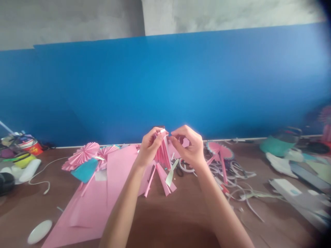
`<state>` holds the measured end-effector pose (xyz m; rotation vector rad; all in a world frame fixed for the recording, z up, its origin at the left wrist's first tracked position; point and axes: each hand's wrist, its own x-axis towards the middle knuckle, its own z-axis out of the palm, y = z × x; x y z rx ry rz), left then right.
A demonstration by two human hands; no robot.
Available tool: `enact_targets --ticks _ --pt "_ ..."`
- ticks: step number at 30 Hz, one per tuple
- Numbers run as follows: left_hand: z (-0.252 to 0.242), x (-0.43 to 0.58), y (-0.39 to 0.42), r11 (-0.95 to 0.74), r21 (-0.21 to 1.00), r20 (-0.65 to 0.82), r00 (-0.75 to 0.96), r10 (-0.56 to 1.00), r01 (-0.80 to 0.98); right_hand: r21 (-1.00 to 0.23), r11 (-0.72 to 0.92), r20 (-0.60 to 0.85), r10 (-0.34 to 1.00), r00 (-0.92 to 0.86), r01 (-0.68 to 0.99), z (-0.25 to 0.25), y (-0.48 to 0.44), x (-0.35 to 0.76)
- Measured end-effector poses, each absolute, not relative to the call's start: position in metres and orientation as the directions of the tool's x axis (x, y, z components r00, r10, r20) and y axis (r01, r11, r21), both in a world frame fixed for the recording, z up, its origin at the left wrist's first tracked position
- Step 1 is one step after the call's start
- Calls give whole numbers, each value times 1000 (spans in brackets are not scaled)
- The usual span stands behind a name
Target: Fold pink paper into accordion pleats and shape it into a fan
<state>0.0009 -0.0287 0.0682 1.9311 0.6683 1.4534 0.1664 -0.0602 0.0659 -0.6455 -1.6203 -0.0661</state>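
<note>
Aloft — left hand (148, 147) and right hand (188, 148), fingers tight around pleated pink paper (162, 155).

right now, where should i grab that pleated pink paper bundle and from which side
Pinch the pleated pink paper near its gathered top, from the sides, across the pleats. The strips there are packed tight, while the lower ends splay loose toward the table. The left hand and right hand both pinch there.

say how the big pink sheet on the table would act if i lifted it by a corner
Likely floppy: the pink sheet looks thin and lies flat on the table, so it would probably droop. Probably light, easy to slide. It may crease easily, like the pleated paper in the left hand and right hand.
</note>
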Motion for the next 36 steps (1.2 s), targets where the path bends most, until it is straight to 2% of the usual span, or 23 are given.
enact_targets --ticks 6,12,16,21,26,30,36 --pt "70 -2 -32 -762 634 712 284 642 136 -326 835 921 387 -50 444 65 -59 166" --pt "69 -2 -34 -839 522 778 318 542 153 -317 838 919 386 -73 444 64 -58 166" --pt "68 -1 -35 -860 489 803 310 509 146 -329 829 922 386 -37 453 62 -57 166" --pt "68 2 -36 -788 607 750 254 610 99 -347 811 924 382 24 471 63 -58 167" --pt "69 5 -35 -661 750 616 332 714 32 -388 806 905 424 22 447 64 -60 166" --pt "71 5 -36 -641 767 613 329 719 -29 -415 816 893 451 7 402 65 -61 165" --pt "70 6 -36 -658 753 627 320 710 -15 -440 823 880 475 -11 359 67 -63 165"
